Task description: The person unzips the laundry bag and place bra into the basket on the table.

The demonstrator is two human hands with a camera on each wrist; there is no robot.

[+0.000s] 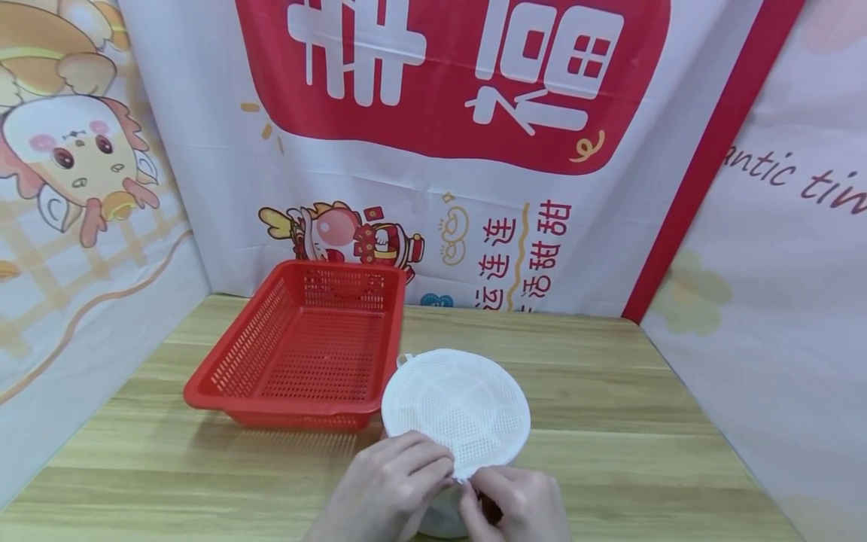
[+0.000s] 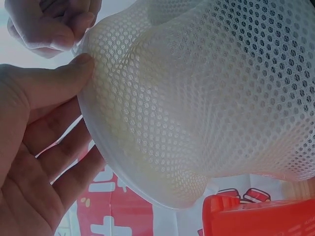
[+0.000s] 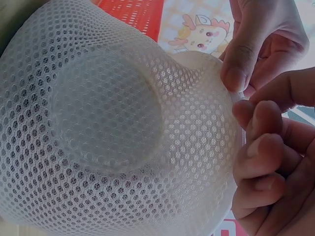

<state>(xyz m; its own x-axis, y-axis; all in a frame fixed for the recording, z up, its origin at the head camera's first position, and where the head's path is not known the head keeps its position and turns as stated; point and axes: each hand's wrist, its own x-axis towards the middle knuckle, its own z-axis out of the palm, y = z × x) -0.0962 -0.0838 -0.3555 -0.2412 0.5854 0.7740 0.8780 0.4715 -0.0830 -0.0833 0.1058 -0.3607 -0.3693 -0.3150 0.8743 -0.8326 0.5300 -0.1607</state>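
A white mesh laundry bag (image 1: 467, 410) stands on the table near its front, its round top facing up. My left hand (image 1: 400, 482) pinches the bag's rim at the near side, thumb against the mesh in the left wrist view. Right beside it, my right hand (image 1: 518, 500) pinches the edge of the same rim between thumb and forefinger, where a small white bit shows between the hands. In the right wrist view, a pale round patch (image 3: 106, 113) shows in the mesh. The right hand's other fingers (image 3: 263, 157) are curled in.
A red perforated plastic basket (image 1: 294, 414) stands left of the bag, close to it. The wooden table (image 1: 609, 421) ends at a printed cloth backdrop (image 1: 447, 173) behind, with cloth walls at the left and right sides. A small white loop (image 1: 404, 360) sticks out from the bag's far rim.
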